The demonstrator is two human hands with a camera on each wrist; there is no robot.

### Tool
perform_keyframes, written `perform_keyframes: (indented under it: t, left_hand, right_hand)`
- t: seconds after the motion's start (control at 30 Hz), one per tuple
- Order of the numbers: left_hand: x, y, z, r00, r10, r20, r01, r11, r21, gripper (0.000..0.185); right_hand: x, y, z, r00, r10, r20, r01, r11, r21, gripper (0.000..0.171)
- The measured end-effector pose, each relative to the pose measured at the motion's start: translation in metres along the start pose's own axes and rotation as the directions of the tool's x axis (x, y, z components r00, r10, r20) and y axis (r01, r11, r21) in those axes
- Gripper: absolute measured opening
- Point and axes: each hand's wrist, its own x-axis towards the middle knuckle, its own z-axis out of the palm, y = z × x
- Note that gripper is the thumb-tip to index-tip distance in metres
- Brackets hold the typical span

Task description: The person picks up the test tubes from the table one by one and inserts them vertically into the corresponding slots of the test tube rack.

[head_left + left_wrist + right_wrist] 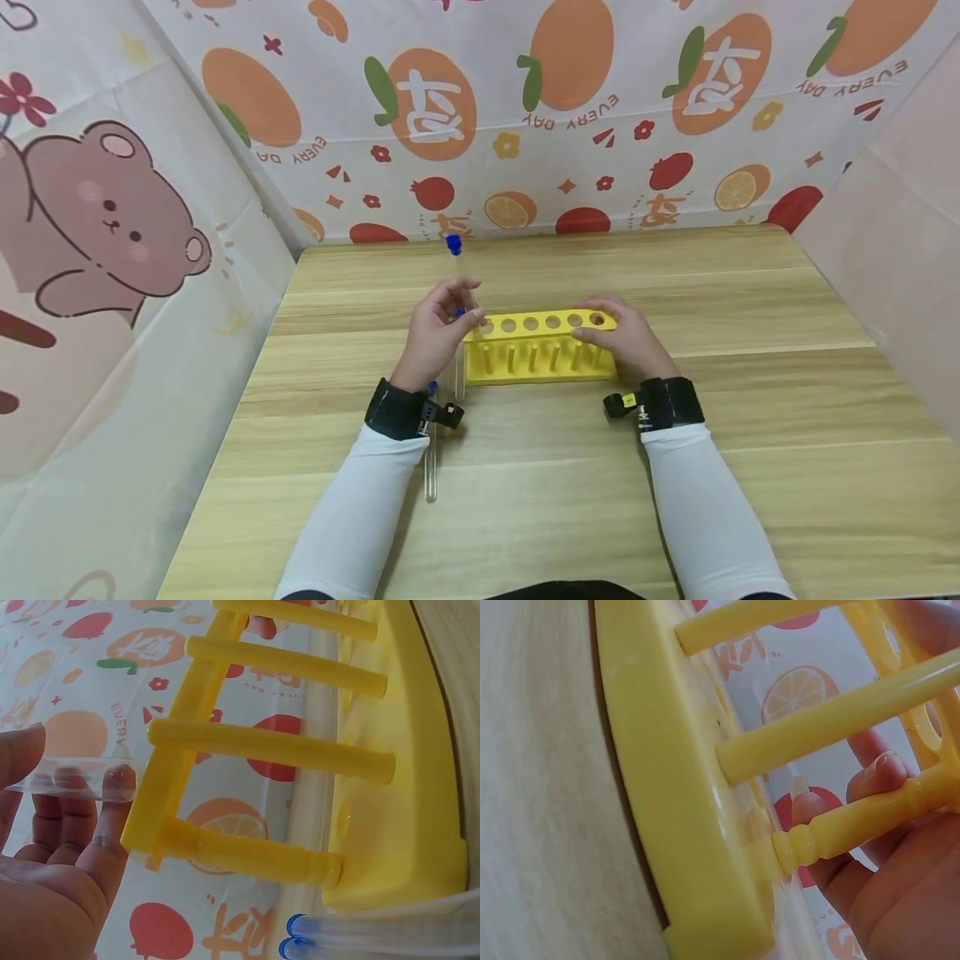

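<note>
My left hand [435,335] pinches a clear test tube [461,267] with a blue cap, upright at the left end of the yellow test tube rack [540,372]. In the left wrist view the tube's rounded lower part [75,774] lies between thumb and fingers, its end right at the rack's top bar. My right hand [632,340] grips the rack's right end, thumb at the front of the top bar and fingers behind; the right wrist view has fingers around the end post [862,821]. The rack stands upright on its base.
Two more blue-capped test tubes lie on the wooden table [540,517]: one tube [460,375] beside the rack's left end, another tube [431,467] nearer, partly behind the left wrist. A fruit-print cloth [510,175] hangs behind the table, a bear-print cloth [112,217] at left.
</note>
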Motion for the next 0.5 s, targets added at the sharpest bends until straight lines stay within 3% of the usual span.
perform_keyframes:
  t: [0.33, 0.5]
  left_hand:
    - [0.0, -0.0033, 0.0046, 1.0, 0.027, -0.014, -0.028, 0.998, -0.052, 0.036]
    - [0.0002, -0.0077, 0.0062, 0.999, 0.039, -0.015, -0.039, 0.999, -0.025, 0.037]
  right_hand:
    - [-0.001, 0.001, 0.0001, 1.0, -0.004, -0.006, 0.004, 1.0, 0.015, 0.053]
    - [-0.0019, 0.0008, 0.0009, 1.0, 0.005, -0.01, -0.004, 1.0, 0.02, 0.053]
